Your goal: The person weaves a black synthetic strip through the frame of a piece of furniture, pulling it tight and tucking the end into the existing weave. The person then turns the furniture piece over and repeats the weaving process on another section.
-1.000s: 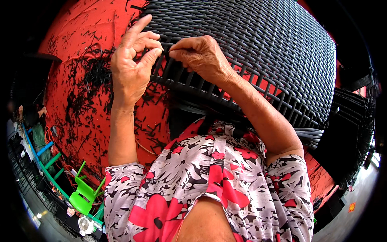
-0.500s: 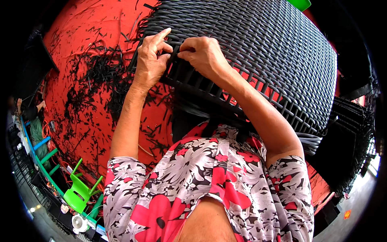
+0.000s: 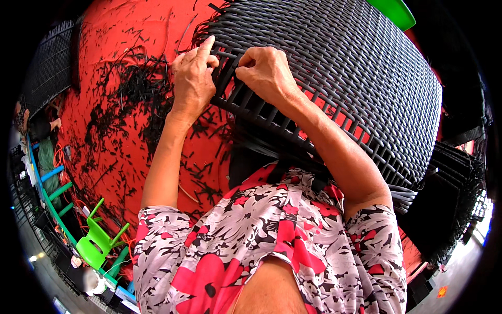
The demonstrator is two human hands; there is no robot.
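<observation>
Red cloth (image 3: 125,26) below, with a green chair (image 3: 86,254) beside it, far left. Then black scraps (image 3: 137,86) in a messy pile. Next, left hand (image 3: 193,81), with one finger up; cannot tell if pinching. Then right hand (image 3: 267,73), with thumb and finger close together; cannot tell around what. Just by both, stretching right, a big black woven piece (image 3: 340,63).

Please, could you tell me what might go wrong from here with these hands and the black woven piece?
The right hand is at the open strip along the black woven piece, so a fingertip could perhaps get caught between its bars. Loose ends stick out at the left edge and might scratch the left hand nearby.
</observation>
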